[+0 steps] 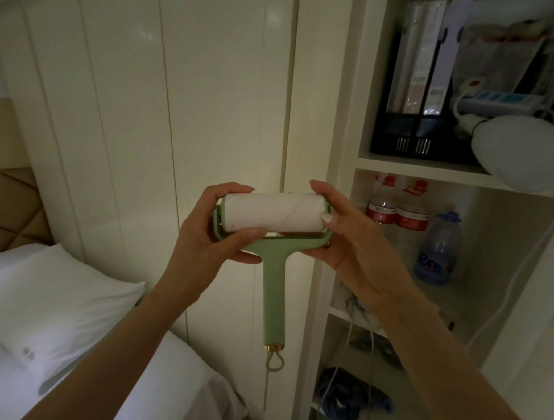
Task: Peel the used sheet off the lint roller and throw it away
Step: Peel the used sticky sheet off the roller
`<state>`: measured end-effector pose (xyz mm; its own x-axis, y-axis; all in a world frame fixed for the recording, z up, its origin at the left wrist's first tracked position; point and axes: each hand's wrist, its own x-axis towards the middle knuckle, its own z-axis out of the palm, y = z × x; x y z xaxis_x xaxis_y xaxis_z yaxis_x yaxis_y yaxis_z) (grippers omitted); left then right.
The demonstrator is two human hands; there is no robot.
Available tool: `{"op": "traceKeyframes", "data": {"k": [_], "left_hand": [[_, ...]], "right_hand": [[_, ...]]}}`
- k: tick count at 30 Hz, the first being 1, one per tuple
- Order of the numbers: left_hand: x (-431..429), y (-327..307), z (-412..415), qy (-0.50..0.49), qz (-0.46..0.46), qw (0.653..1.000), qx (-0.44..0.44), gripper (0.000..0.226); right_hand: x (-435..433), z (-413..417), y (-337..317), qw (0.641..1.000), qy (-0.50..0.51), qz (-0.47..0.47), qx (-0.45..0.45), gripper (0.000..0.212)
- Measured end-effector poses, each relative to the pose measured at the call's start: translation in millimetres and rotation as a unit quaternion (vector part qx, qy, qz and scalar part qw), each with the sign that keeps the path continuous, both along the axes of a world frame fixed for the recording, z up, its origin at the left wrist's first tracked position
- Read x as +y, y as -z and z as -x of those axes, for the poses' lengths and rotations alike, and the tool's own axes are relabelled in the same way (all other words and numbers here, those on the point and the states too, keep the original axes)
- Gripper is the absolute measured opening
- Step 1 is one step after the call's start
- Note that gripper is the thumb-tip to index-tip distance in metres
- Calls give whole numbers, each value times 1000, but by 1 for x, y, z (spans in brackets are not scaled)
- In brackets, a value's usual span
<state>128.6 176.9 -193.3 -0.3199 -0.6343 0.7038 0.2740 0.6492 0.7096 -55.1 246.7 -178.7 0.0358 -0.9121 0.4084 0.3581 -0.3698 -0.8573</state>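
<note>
The lint roller (273, 217) is held up in mid-air in front of a pale wardrobe door (211, 94), its white sticky roll lying with its long axis level, left to right, between the two hands, and its green handle (275, 293) hanging straight down below. The used sheet (269, 214) is not yet lifted anywhere that shows; it wraps the roll smoothly, with faint seam lines running slantwise across it. The left hand (217, 229) cups the left end, thumb pressed along the lower front of the roll and the other fingers (238, 188) curled over the top, so it grips the frame and steadies it. The right hand (342, 232) closes on the right end cap, its thumb tip touching the roll's right edge, its fingers arched over the top; in this dim light it looks as though the thumbnail is feeling for the sheet's edge, though no loose corner can be made out. The peel therefore seems to start at the right end, nearest the right thumb, and to run across the roll. To the right stands a shelf unit (431, 171) with bottles (397, 209); a bed with a pillow (46, 297) lies lower left. No bin is in sight.
</note>
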Motion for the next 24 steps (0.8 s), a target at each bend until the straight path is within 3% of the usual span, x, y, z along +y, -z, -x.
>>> {"op": "traceKeyframes", "data": {"k": [6, 12, 20, 24], "left_hand": [[-1, 0, -1, 4, -4, 1000, 0, 43], [-2, -1, 0, -6, 7, 1000, -8, 44], [-2, 1, 0, -16, 3, 1000, -5, 43], [-3, 1, -1, -11, 11, 1000, -10, 45]], "right_hand": [[1, -1, -1, 1000, -4, -2, 15, 42], [-3, 0, -2, 1000, 1, -4, 7, 30], [-5, 1, 2, 1000, -8, -3, 21, 40], [-2, -1, -1, 1000, -8, 3, 6, 28]]}}
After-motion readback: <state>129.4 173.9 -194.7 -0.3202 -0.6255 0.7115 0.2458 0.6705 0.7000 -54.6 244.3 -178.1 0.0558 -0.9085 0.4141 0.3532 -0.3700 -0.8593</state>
